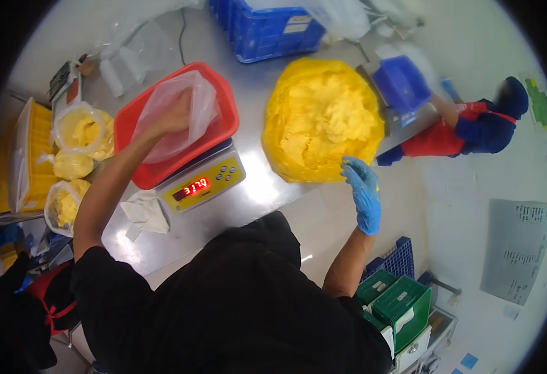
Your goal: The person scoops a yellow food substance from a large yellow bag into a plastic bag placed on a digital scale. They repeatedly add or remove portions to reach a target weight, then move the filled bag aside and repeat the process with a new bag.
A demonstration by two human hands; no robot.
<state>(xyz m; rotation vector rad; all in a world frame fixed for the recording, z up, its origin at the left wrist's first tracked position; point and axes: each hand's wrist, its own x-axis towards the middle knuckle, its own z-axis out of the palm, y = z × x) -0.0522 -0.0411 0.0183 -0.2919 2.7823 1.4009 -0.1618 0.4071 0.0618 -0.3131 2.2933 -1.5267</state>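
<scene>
My left hand [176, 114] is bare and reaches into a clear plastic bag [203, 96] that lines a red plastic tub [123, 122]. The bag and the hand's own angle hide its fingers, so its grip is unclear. Beneath the tub is a digital scale [229, 168] with lit red digits. A blue glove covers my right hand [363, 194], which is raised beside the near edge of a yellow plastic bag [273, 159]. Its fingers curl slightly, apart from the thumb, and hold nothing. A large mass of soft yellow dough-like material [329, 117] fills the yellow bag.
Bags of yellow material [72, 166] stand left beside a yellow crate [35, 159]. A folded white cloth [146, 212] lies by the scale. A blue crate [278, 32] stands behind. At right a co-worker [470, 126] handles a blue bin [402, 84]. Green crates [402, 299] sit low right.
</scene>
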